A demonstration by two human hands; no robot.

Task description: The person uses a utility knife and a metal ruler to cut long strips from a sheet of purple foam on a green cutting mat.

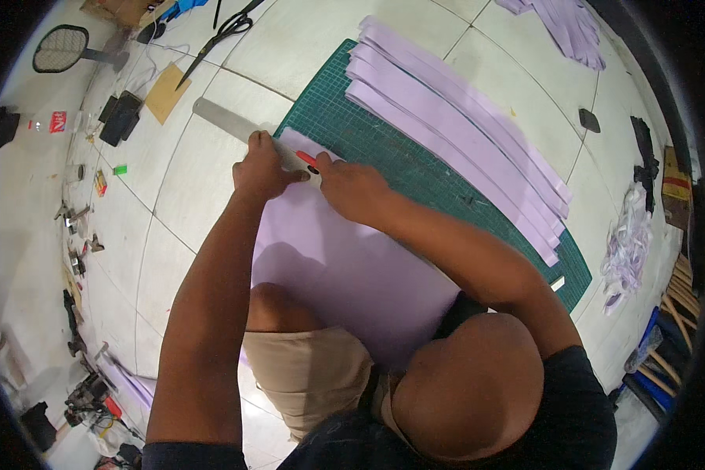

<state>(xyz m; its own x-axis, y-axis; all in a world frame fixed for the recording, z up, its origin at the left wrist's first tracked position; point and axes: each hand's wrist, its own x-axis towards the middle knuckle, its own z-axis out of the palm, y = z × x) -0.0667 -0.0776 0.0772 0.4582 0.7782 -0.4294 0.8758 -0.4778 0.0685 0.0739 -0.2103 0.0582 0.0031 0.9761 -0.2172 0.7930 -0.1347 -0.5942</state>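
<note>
A metal ruler (225, 119) lies across a wide sheet of lilac fabric (345, 258), its far-left end sticking out over the floor tiles. My left hand (262, 168) presses on the ruler, fingers and thumb spread apart. Close by on the right, my right hand (354, 188) is closed around a small red cutter (307, 160) at the ruler's edge; its tip is too small to make out. Under the fabric's upper part is a green gridded cutting mat (321, 102). Several long lilac strips (454, 125) lie side by side on the mat's far right.
Black scissors (219, 39) and a piece of brown card (167, 92) are at the far left. A dark flat piece (589, 120) and crumpled clear plastic (627, 243) lie on the right. More lilac strips (560, 27) are at the far right. My knees flank the fabric.
</note>
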